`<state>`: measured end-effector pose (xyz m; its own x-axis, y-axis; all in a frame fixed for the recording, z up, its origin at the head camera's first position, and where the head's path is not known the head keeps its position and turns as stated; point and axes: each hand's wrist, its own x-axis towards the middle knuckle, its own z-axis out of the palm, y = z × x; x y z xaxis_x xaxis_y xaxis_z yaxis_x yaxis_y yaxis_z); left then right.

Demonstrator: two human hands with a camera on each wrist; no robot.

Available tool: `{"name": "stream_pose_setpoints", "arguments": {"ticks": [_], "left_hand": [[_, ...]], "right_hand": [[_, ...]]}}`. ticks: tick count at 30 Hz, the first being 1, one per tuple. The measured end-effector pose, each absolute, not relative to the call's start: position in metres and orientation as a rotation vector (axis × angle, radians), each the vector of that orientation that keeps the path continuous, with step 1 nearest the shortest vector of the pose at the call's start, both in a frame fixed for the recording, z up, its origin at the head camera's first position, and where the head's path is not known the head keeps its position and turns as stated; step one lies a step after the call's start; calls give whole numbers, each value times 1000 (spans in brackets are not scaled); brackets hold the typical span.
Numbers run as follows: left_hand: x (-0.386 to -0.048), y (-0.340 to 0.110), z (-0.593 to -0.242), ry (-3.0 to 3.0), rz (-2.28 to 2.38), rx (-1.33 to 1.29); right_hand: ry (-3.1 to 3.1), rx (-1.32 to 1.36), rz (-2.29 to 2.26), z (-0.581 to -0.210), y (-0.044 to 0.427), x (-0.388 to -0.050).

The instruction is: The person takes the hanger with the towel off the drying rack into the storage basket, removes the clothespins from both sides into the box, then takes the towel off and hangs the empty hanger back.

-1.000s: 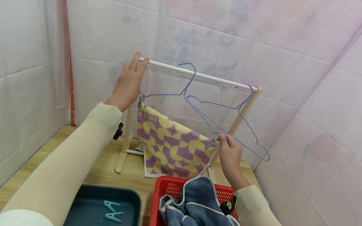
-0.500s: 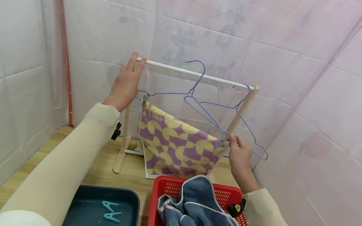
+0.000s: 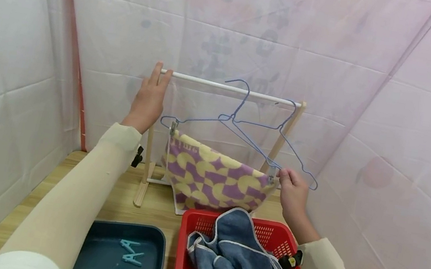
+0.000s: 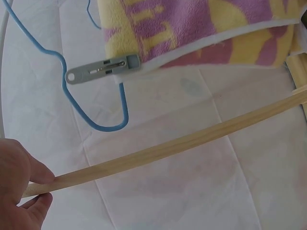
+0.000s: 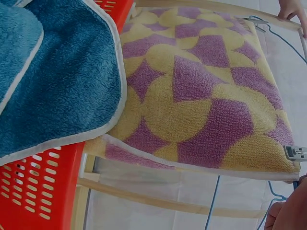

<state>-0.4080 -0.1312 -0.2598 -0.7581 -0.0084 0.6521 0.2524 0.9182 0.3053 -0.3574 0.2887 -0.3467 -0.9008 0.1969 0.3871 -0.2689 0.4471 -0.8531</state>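
My left hand (image 3: 147,103) grips the top left corner of the rack, by the end of its white rail (image 3: 207,82); in the left wrist view its thumb and a finger pinch the wooden post (image 4: 144,157). My right hand (image 3: 294,198) pinches the lower right corner of a blue wire hanger (image 3: 241,105). A purple and yellow towel (image 3: 212,177) hangs from that hanger, clipped by a grey clip (image 4: 103,68) at its left and another clip (image 5: 295,153) at its right. The hanger tilts down to the right, its hook in front of the rail.
A second blue hanger (image 3: 301,157) hangs at the rail's right end. On the wooden table (image 3: 119,199), a red basket (image 3: 182,262) holds a blue towel (image 3: 234,261). Left of it, a dark tray (image 3: 102,249) holds light blue clothespins (image 3: 132,258).
My right hand has moved right and slightly down, with the hanger and clipped towel. The hook rose, then came down in front of the rail. My left hand stays on the rack.
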Motion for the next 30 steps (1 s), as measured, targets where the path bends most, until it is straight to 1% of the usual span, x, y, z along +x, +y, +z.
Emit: {"name": "stream_pose_setpoints", "arguments": {"ticks": [13, 20, 30], "left_hand": [[-409, -133, -260, -2376, -490, -180], [-410, -132, -260, -2385, -491, -178], [-410, -134, -260, -2395, -468, -188]], "right_hand": [[-2322, 0, 1416, -348, 308, -335], [-2317, 10, 1378, -345, 324, -323], [-2242, -24, 1452, -344, 340, -302]]}}
